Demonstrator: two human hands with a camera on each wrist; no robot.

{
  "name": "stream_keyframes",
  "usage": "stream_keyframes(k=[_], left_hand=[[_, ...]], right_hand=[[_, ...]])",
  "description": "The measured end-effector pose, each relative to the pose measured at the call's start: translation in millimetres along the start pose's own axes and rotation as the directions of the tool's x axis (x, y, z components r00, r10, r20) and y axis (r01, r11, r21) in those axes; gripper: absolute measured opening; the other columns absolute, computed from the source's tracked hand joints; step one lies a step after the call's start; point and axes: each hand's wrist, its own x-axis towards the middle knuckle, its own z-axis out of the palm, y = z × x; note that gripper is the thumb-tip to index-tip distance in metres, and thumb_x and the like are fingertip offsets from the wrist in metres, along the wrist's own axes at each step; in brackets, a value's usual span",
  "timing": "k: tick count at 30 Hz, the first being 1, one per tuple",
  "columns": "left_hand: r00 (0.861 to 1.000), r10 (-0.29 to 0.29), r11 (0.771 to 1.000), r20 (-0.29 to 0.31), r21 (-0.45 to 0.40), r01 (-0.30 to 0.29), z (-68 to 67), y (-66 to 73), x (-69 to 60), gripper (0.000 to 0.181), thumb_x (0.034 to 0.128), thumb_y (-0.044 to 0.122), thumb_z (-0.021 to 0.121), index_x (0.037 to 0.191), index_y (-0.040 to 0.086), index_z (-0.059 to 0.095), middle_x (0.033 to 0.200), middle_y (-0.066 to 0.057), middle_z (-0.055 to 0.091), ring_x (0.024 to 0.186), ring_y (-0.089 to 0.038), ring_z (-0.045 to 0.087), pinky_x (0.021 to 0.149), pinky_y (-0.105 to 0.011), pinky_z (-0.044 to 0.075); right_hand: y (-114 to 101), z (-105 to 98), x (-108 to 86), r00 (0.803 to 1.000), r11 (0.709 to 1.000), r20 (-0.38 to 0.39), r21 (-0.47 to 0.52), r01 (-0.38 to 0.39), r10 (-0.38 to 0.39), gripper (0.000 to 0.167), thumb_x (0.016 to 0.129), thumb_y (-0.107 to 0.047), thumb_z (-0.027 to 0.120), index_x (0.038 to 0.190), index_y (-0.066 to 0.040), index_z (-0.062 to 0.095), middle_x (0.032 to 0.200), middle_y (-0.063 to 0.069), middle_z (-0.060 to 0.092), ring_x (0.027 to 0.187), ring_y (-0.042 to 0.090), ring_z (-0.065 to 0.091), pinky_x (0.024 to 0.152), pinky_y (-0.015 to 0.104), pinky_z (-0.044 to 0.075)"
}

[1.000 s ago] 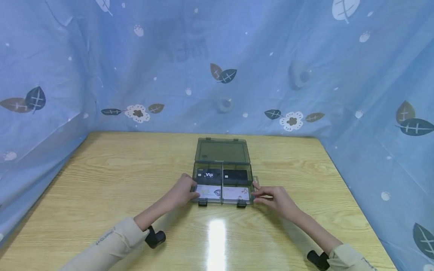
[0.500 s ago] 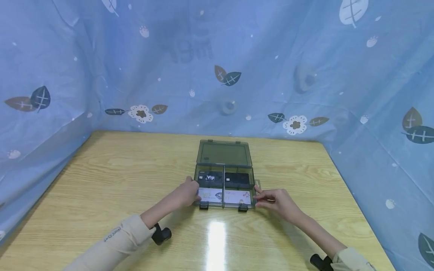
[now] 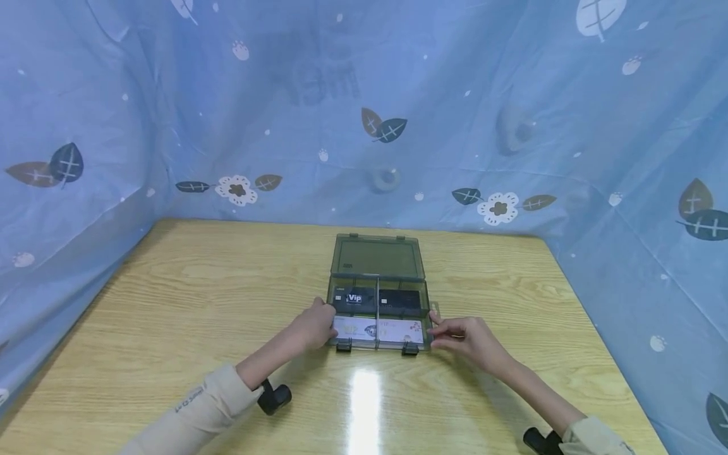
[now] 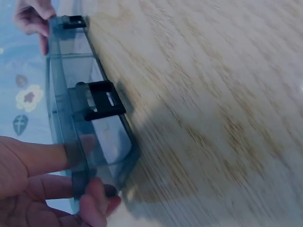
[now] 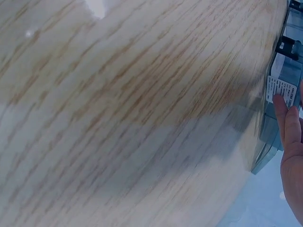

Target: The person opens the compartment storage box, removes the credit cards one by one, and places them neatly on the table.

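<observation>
Blue leaf-print cloth [image 3: 318,151] — glossy wood table [image 3: 227,284] below.

Bright white glare [image 3: 364,411] streaks the table [image 3: 227,272]; wrist views look soft

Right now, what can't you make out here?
Head view: fine print on the left white card, too small.
Right wrist: print on the label, blurred and partly covered by the right hand.
Right wrist: part of the case, cut off by the right edge.
Left wrist: part of the left hand, past the left edge.

Left forearm [image 3: 272,358] and right forearm [image 3: 537,393] slant inward, left fingers [image 4: 45,159] and right fingers [image 3: 447,325] bent.
</observation>
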Motion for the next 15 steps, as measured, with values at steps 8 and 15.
stream_keyframes(k=[8, 15], left_hand=[[0.999, -0.036, 0.998, 0.008, -0.057, 0.036, 1.7, 1.0, -3.4, 0.016, 0.0909, 0.003, 0.062, 0.079, -0.003, 0.053, 0.125, -0.038, 0.041, 0.060, -0.022, 0.048, 0.051, -0.029, 0.039], [1.000, 0.014, 0.988, -0.022, -0.152, -0.017, 1.4, -5.1, -4.8, 0.014, 0.0915, 0.000, 0.059, 0.080, -0.003, 0.054, 0.109, -0.029, 0.046, 0.062, -0.021, 0.045, 0.051, -0.028, 0.037]], right_hand=[[-1.5, 0.4, 0.4, 0.999, 0.999, -0.003, -0.015, 0.032, -0.032, 0.019, 0.079, -0.005, 0.075, 0.095, 0.004, 0.072, 0.110, 0.024, 0.064, 0.098, 0.031, 0.066, 0.074, 0.022, 0.054], [-0.6, -1.3, 1.1, 1.000, 1.000, 0.000, -0.012, 0.019, -0.019, 0.018, 0.079, -0.006, 0.075, 0.095, 0.002, 0.073, 0.105, 0.022, 0.067, 0.089, 0.021, 0.070, 0.070, 0.022, 0.056]])
